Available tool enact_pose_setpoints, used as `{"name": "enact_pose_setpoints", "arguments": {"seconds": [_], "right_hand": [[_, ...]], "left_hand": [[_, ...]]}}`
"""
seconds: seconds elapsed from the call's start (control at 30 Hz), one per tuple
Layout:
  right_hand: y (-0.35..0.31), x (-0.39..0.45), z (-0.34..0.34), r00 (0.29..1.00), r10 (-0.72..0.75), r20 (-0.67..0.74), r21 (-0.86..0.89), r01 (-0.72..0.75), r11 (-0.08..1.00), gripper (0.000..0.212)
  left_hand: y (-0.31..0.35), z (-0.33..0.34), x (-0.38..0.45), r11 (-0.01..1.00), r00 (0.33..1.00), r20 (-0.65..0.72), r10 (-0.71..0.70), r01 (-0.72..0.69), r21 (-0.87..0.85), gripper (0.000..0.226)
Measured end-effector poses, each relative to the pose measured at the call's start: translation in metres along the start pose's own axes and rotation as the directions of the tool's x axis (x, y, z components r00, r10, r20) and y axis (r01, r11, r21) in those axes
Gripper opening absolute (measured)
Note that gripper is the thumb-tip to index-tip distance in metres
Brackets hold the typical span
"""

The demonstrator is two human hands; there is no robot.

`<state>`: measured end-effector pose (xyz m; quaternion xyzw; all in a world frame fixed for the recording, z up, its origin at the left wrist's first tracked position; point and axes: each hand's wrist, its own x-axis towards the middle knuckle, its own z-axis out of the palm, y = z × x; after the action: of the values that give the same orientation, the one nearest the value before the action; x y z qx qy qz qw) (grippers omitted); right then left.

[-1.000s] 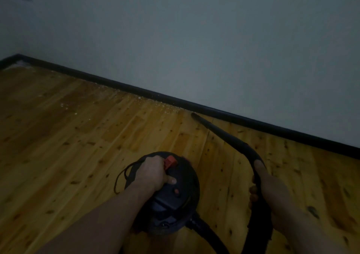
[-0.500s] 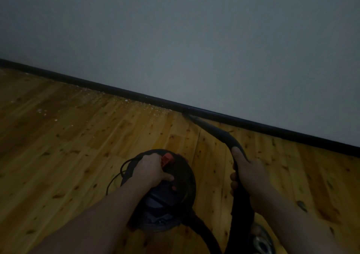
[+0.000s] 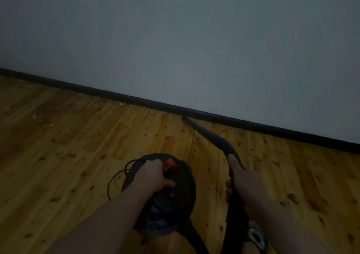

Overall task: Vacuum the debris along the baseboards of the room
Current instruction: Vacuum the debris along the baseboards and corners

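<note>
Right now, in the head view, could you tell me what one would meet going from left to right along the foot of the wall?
White debris scattered by the baseboard → nozzle tip of the vacuum wand at the baseboard → bare wooden floor to the right of it.

Grey wall (image 3: pixel 194 39), knotty wood floor (image 3: pixel 78 156).

A bare grey-white wall (image 3: pixel 194 39) meets a knotty, seemingly pine plank floor (image 3: pixel 58 156) in dim light.
</note>
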<state>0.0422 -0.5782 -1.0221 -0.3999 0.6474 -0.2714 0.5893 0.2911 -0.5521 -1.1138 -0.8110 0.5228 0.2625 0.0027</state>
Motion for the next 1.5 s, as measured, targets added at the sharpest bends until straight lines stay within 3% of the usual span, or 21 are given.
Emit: {"name": "enact_pose_setpoints", "arguments": {"seconds": [0.43, 0.83, 1.13, 1.5], "right_hand": [[-0.017, 0.021, 0.024, 0.991, 0.024, 0.129, -0.114, -0.010, 0.993, 0.043], [-0.034, 0.017, 0.053, 0.975, 0.014, 0.222, -0.242, 0.041, 0.969, 0.045], [-0.033, -0.004, 0.072, 0.958, 0.048, 0.283, -0.298, 0.040, 0.954, 0.042], [-0.037, -0.004, 0.113, 0.913, 0.056, 0.404, -0.362, 0.103, 0.926, 0.047]], "left_hand": [[0.004, -0.005, -0.002, 1.000, 1.000, 0.014, -0.006, 0.006, 0.016, 0.065], [-0.030, -0.020, -0.003, 0.987, 0.993, -0.030, -0.111, 0.106, -0.120, 0.063], [-0.046, -0.016, -0.018, 0.985, 0.992, -0.045, -0.116, 0.110, -0.131, 0.065], [-0.074, -0.024, -0.029, 0.954, 0.971, -0.043, -0.235, 0.222, -0.203, 0.060]]}}
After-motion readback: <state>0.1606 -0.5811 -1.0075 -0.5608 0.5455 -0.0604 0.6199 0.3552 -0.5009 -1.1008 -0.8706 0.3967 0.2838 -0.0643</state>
